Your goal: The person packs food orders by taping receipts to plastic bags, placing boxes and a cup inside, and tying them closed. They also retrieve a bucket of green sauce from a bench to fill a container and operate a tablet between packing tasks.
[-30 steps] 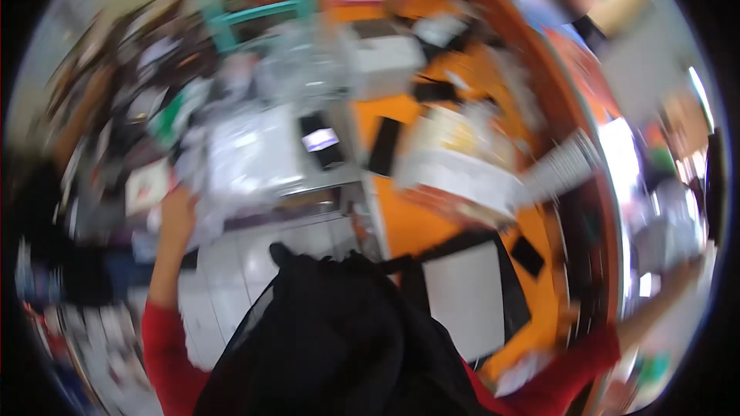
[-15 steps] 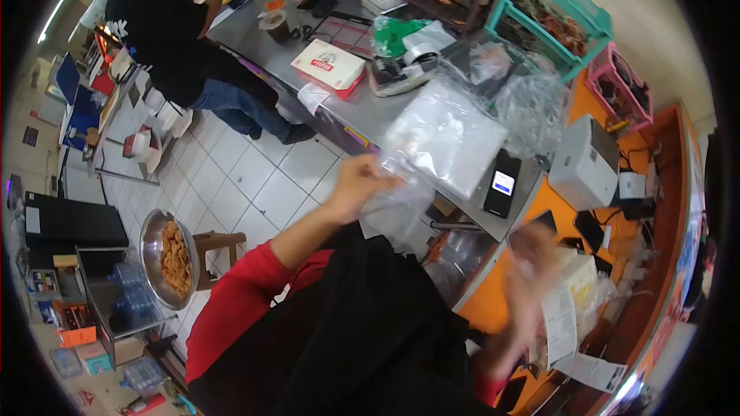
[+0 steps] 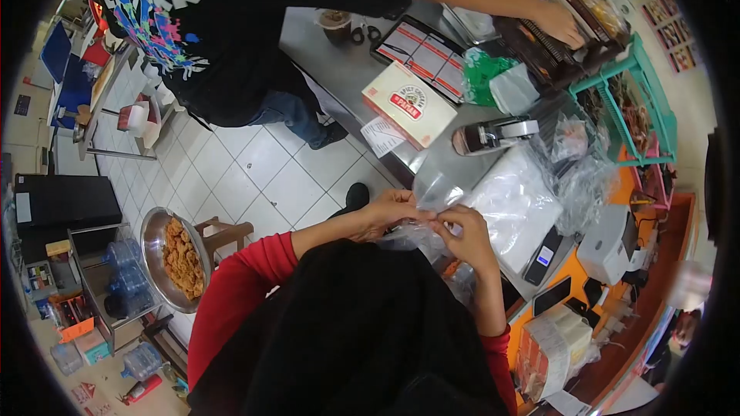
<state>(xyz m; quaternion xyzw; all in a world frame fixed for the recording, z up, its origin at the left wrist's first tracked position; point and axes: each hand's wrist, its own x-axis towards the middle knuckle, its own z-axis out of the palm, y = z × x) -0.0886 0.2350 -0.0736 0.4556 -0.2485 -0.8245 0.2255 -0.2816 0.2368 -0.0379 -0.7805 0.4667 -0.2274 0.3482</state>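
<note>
Clear plastic bag (image 3: 433, 189) is pinched between our two hands, close in front of our chest and just at the near edge of the steel counter (image 3: 343, 69). Our left hand (image 3: 389, 212) has its fingers curled tight on the bag's film. Our right hand (image 3: 466, 237) grips the same film just beside it, thumb and fingers closed, so the two hands almost touch. The rest of the bag stands up crumpled above our knuckles.

Just beyond the bag, a stack of clear bags (image 3: 516, 200) lies flat on the counter, with a phone (image 3: 544, 256) at its near corner, screen lit. A tape dispenser (image 3: 493, 135) stands behind the stack, and a red-and-white box (image 3: 408, 104) lies further along. Across the counter a co-worker in a black printed T-shirt (image 3: 231, 23) reaches a hand (image 3: 559, 23) into a dark rack. On our left, well apart, we see a steel bowl of fried food (image 3: 173, 258) on a wooden stool.
</note>
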